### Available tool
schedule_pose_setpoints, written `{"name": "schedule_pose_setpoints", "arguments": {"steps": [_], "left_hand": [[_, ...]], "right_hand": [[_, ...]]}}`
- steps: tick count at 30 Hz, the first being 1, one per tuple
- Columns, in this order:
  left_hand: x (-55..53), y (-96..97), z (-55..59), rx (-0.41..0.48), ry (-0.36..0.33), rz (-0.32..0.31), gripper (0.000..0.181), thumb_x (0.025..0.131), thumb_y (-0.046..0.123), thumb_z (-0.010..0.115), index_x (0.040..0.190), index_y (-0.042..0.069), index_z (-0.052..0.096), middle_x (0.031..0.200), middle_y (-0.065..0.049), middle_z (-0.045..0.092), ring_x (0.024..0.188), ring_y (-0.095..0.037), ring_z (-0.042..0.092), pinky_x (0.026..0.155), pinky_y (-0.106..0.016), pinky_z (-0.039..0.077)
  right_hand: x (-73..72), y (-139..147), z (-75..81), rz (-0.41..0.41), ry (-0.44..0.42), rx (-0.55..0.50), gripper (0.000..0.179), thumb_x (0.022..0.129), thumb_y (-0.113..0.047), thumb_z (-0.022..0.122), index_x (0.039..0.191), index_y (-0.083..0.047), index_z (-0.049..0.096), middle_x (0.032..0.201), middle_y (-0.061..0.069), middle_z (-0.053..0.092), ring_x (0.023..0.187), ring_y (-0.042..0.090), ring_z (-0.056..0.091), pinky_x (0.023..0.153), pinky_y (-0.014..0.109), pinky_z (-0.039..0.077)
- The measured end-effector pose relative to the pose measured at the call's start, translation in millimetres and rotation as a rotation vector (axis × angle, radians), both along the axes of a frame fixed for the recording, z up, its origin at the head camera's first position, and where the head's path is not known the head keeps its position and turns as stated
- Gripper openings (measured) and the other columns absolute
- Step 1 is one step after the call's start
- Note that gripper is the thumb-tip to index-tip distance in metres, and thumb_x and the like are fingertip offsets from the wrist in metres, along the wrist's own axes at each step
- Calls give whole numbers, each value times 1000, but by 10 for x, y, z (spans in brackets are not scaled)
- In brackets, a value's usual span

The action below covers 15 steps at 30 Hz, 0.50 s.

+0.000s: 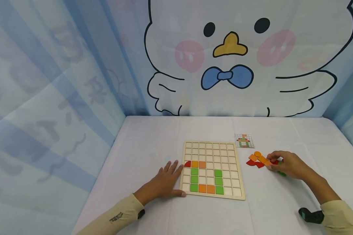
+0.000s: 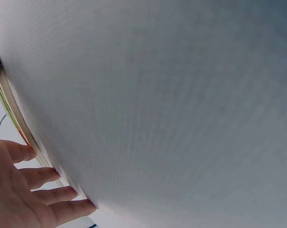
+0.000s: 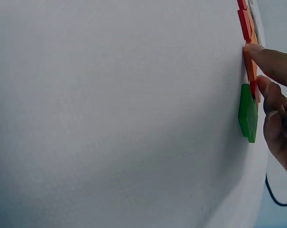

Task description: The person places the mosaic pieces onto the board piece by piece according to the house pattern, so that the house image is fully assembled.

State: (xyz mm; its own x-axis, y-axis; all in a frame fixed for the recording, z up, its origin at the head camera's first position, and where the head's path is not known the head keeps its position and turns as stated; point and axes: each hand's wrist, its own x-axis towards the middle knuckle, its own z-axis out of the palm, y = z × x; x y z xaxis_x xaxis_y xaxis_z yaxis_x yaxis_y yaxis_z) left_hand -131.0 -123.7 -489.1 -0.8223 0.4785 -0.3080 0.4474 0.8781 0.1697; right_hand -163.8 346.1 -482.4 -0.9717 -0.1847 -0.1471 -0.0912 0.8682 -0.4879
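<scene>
A wooden grid board (image 1: 229,153) lies flat on the table. My left hand (image 1: 164,182) rests beside its left edge, fingers spread, fingertips and thumb touching the rim. Several green squares (image 1: 194,179) form two columns in the grid, with two orange squares (image 1: 206,189) between their lower ends. A red rounded piece (image 1: 187,164) and two more orange squares (image 1: 198,164) make a row above the left column. To the board's right, my right hand (image 1: 288,164) pinches an orange tile (image 3: 249,61) between thumb and index finger, over a small pile of loose pieces.
In the pile are an orange disc (image 1: 257,154), red pieces (image 1: 251,162) and a green piece (image 3: 248,114), partly behind the right hand. A pattern card (image 1: 244,141) lies beyond the board's top right corner. A printed curtain (image 1: 229,101) hangs behind the table.
</scene>
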Motion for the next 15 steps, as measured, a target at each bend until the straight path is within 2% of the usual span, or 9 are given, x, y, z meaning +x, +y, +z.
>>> {"name": "schedule_pose_setpoints", "arguments": {"steps": [6,15], "left_hand": [[-3,9,13,8,-3,2,107,77,75,60,157,19,19,164,-12,17,150,-40,17,112,-60,30],[-14,13,21,-2,2,1,107,76,75,61,157,18,20,164,-12,18,149,-40,18,112,-60,31]], "right_hand": [[9,-2,-13,-2,-2,3,45,79,-26,81,112,0,66,99,10,66,90,23,54,71,28,46],[20,-26,-28,0,11,-22,36,81,-21,79,109,-2,66,90,4,62,83,19,52,62,18,45]]}}
